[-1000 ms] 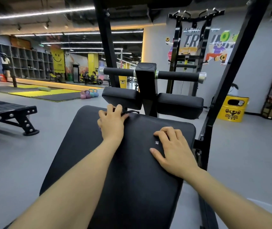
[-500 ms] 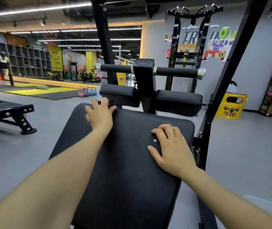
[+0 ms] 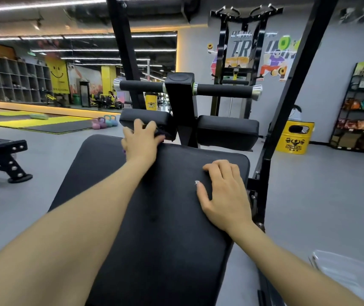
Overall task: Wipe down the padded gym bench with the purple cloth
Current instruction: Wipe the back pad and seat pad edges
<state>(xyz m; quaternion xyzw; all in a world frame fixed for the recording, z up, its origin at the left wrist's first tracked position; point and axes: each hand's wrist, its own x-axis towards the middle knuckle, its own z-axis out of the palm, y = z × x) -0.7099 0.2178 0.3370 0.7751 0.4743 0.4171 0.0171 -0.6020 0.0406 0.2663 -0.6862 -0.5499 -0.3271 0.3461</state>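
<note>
The black padded bench [image 3: 159, 217] slopes away from me in the middle of the view. My left hand [image 3: 140, 142] lies at the pad's far edge, just below the left knee pad, and presses the purple cloth [image 3: 161, 135] flat. Only a dark purple edge of the cloth shows past my fingertips; the rest is hidden under my palm. On the pad's right side, near its edge, my right hand [image 3: 225, 195] rests palm down and holds nothing.
Two black knee pads [image 3: 227, 134] and foam handles [image 3: 223, 89] sit on a post beyond the bench. Black frame uprights [image 3: 271, 138] stand close on the right. A flat bench [image 3: 2, 151] is on the left, with kettlebells [image 3: 105, 122], a yellow barrel [image 3: 294, 138] and a shelf rack [image 3: 362, 111] farther off.
My left hand slid left along the pad's far edge with the cloth, then back right and a little farther forward. My right hand stayed put.
</note>
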